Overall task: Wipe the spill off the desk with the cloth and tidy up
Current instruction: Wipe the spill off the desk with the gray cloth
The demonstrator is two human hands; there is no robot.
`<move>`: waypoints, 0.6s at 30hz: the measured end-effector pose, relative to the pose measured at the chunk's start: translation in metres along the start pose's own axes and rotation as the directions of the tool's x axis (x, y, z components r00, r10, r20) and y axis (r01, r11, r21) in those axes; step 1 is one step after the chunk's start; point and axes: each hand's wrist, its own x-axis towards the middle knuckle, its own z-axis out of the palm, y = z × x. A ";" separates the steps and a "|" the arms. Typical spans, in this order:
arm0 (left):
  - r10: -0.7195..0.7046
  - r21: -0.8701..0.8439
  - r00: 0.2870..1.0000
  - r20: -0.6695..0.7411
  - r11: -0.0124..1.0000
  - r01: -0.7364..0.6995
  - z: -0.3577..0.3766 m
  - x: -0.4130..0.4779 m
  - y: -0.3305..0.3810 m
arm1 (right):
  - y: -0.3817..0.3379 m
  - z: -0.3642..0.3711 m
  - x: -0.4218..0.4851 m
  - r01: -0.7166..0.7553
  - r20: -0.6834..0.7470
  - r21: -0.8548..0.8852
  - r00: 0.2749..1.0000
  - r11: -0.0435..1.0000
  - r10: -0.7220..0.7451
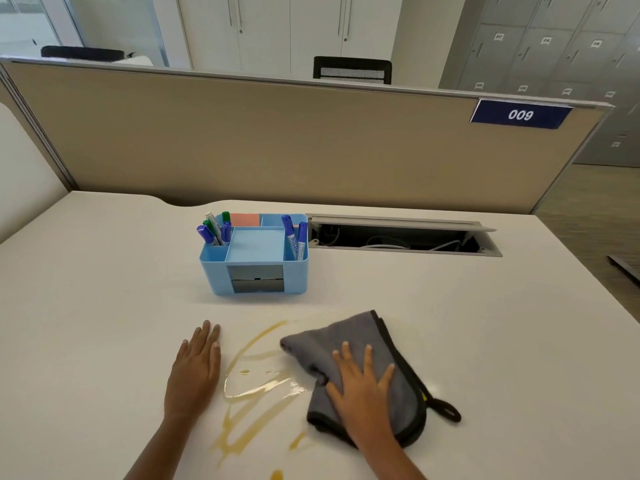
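Observation:
A folded grey cloth (346, 344) with a black edge and hanging loop lies on the white desk (485, 323). My right hand (363, 389) presses flat on it with fingers spread. A yellowish spill (256, 386) streaks the desk just left of the cloth, between my two hands, with more smears toward the near edge. My left hand (195, 368) rests flat on the desk left of the spill, fingers straight and holding nothing.
A light blue desk organiser (254, 268) with several markers and sticky notes stands behind the spill. An open cable tray (398, 237) is set into the desk at its right. A beige partition (277, 140) closes off the back.

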 end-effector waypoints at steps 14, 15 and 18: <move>0.028 0.069 1.000 0.010 0.997 -0.029 -0.002 -0.018 -0.006 | 0.097 -0.004 -0.057 -0.196 -0.082 0.169 0.974 0.966 0.212; 0.028 0.070 1.000 0.011 0.997 -0.029 -0.002 -0.019 -0.006 | 0.081 0.006 -0.060 -0.135 -0.098 0.144 0.984 0.980 0.149; 0.026 0.066 1.000 0.014 0.997 -0.027 -0.001 -0.018 -0.007 | 0.028 0.017 -0.056 -0.028 -0.083 0.045 0.996 0.999 0.031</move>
